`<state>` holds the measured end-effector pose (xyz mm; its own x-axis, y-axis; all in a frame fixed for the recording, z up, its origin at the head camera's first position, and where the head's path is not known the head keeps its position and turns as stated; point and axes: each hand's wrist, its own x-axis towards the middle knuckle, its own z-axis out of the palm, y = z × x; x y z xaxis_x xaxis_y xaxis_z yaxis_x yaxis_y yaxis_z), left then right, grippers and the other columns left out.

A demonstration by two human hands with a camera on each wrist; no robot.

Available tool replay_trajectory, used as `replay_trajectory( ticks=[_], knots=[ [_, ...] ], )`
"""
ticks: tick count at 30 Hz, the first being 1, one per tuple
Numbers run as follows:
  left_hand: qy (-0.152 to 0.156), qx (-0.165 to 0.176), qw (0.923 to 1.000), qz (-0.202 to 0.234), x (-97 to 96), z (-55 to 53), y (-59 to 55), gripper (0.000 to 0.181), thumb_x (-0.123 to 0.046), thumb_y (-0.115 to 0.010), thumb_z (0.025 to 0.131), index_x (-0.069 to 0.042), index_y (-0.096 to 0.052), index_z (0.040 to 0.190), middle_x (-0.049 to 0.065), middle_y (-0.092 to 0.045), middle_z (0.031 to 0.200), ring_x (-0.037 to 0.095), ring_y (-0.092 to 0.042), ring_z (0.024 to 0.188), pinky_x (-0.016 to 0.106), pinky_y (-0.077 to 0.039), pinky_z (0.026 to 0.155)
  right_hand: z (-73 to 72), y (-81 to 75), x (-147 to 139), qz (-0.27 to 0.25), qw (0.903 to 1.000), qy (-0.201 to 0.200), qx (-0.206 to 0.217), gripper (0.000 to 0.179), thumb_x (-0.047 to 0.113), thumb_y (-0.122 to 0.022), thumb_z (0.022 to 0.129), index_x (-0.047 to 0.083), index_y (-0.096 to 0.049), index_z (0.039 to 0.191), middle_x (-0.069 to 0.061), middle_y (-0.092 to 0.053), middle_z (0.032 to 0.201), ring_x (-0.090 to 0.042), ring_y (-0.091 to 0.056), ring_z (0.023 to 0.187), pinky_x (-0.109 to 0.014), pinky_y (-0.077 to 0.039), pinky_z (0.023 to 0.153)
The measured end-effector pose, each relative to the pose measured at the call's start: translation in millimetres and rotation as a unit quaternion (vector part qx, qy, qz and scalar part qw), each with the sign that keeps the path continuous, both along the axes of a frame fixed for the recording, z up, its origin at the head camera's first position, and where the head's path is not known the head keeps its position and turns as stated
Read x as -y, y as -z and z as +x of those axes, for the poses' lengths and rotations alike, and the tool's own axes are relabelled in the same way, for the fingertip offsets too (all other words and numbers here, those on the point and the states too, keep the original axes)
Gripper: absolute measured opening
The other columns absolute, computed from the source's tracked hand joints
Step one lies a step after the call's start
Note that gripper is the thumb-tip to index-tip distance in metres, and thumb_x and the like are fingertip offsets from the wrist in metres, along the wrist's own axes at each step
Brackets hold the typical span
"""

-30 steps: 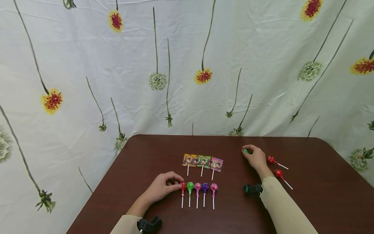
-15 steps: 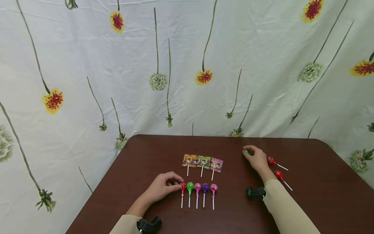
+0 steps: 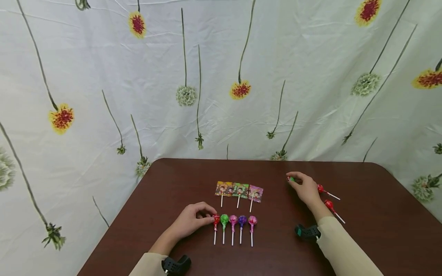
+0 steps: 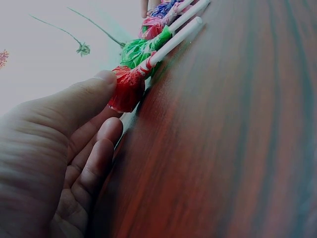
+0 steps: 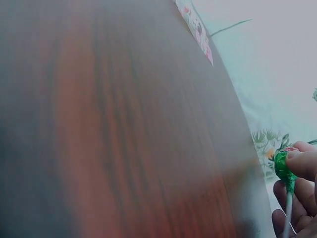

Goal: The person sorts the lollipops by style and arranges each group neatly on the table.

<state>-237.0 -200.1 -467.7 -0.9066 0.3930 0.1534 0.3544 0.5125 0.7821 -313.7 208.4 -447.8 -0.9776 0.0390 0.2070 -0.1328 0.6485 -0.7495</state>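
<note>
My left hand [image 3: 193,220] pinches the head of a red lollipop [image 4: 130,89] between thumb and fingers, at the left end of a row of lollipops on the table. Beside it lie a green lollipop [image 3: 224,219], a pink lollipop [image 3: 233,220], a purple lollipop [image 3: 242,220] and another pink lollipop [image 3: 253,220], sticks toward me. Toward the table's far right, my right hand [image 3: 304,188] holds another green lollipop [image 5: 284,166] by its wrapped head. In the right wrist view its white stick points down past the fingers.
Behind the row lie three flat packets with sticks: a yellow packet [image 3: 223,189], a green packet [image 3: 240,190] and a purple packet [image 3: 255,193]. Two red lollipops [image 3: 320,188] lie by my right wrist. A flowered curtain [image 3: 310,76] hangs behind the brown table [image 3: 276,253].
My right wrist and forearm have shifted slightly to the right, while the fingertips stay nearly in place on the green lollipop. The left hand and the row look unchanged.
</note>
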Motion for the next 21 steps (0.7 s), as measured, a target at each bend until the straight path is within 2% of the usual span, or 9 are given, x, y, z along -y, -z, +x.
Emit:
replay_trajectory(
  ticks=[8,13,18,21],
  knots=[
    [0.002,-0.002,1.0000,0.002,-0.1,-0.3,0.3,0.012,-0.024,-0.075,0.090,-0.020,-0.075,0.101,-0.002,-0.067,0.093,0.003,-0.059,0.076,0.022,-0.051,0.066,10.4,-0.9,6,-0.030,0.9995,-0.008,0.009,0.032,0.021,-0.062,0.100,0.012,-0.062,0.131,-0.017,-0.063,0.130,-0.036,-0.059,0.119,-0.051,-0.051,0.095],
    [0.002,-0.005,1.0000,0.001,-1.0,-1.0,0.4,0.012,-0.024,-0.075,0.090,-0.021,-0.075,0.101,-0.003,-0.068,0.093,0.003,-0.059,0.077,0.022,-0.051,0.067,19.6,-6.4,11,-0.040,0.9991,-0.015,0.005,0.029,0.022,-0.062,0.100,0.012,-0.062,0.127,-0.017,-0.065,0.123,-0.036,-0.062,0.115,-0.046,-0.053,0.088],
    [0.000,-0.005,1.0000,-0.001,-1.4,-1.3,0.2,0.011,-0.024,-0.075,0.090,-0.022,-0.074,0.101,-0.003,-0.068,0.093,0.003,-0.059,0.078,0.022,-0.051,0.067,30.8,-11.2,16,-0.039,0.9987,-0.034,-0.004,0.028,0.022,-0.062,0.100,0.013,-0.063,0.126,-0.015,-0.067,0.123,-0.034,-0.063,0.111,-0.045,-0.053,0.087],
    [-0.001,-0.004,1.0000,-0.001,-1.4,-1.0,-0.1,0.011,-0.024,-0.075,0.090,-0.022,-0.074,0.101,-0.003,-0.068,0.093,0.003,-0.059,0.077,0.022,-0.051,0.067,36.7,-11.6,18,-0.040,0.9979,-0.050,-0.011,0.027,0.021,-0.062,0.100,0.015,-0.065,0.125,-0.012,-0.069,0.122,-0.028,-0.065,0.105,-0.040,-0.053,0.086]
  ],
)
